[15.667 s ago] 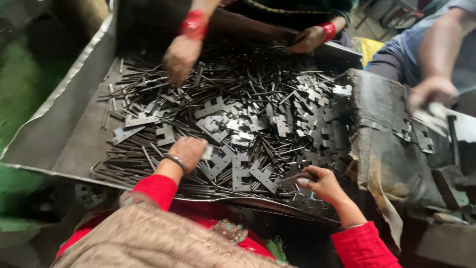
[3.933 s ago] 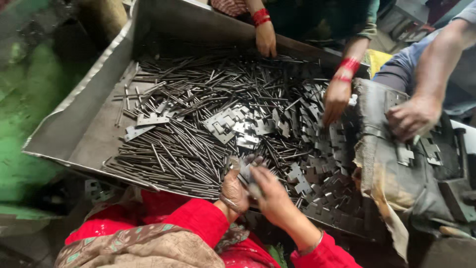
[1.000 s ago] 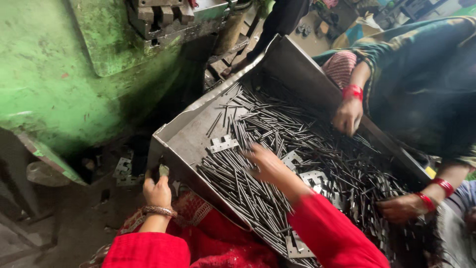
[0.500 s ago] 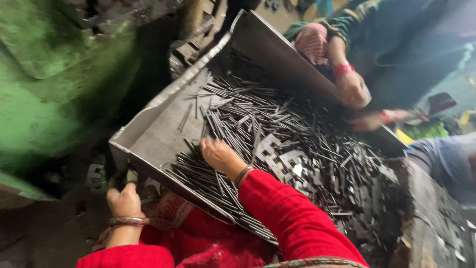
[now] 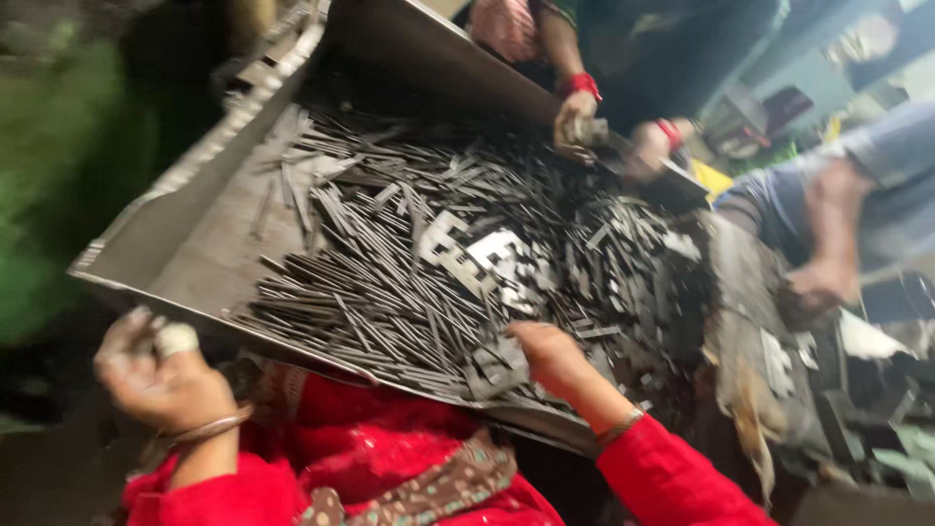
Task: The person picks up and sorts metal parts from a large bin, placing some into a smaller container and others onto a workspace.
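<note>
A large grey metal tray (image 5: 185,234) holds a heap of thin dark metal strips (image 5: 390,292) and several flat comb-shaped stamped plates (image 5: 467,255). My right hand (image 5: 547,356) lies on the heap near the tray's front edge, fingers on a stamped plate; the blur hides whether it grips it. My left hand (image 5: 161,368) is raised outside the tray's near left corner, curled around a small pale object (image 5: 177,338). Both my sleeves are red, and a bangle sits on each wrist.
Across the tray, another person's hands (image 5: 577,122) with red bangles work at the far rim. A third person's arm (image 5: 828,244) rests on a worn grey cover (image 5: 755,331) at the right. A green machine (image 5: 49,185) stands left of the tray.
The view has swung right and blurred. My right hand slid from the strips at the left of the heap toward the stamped plates at the front edge. My left hand stays outside the corner.
</note>
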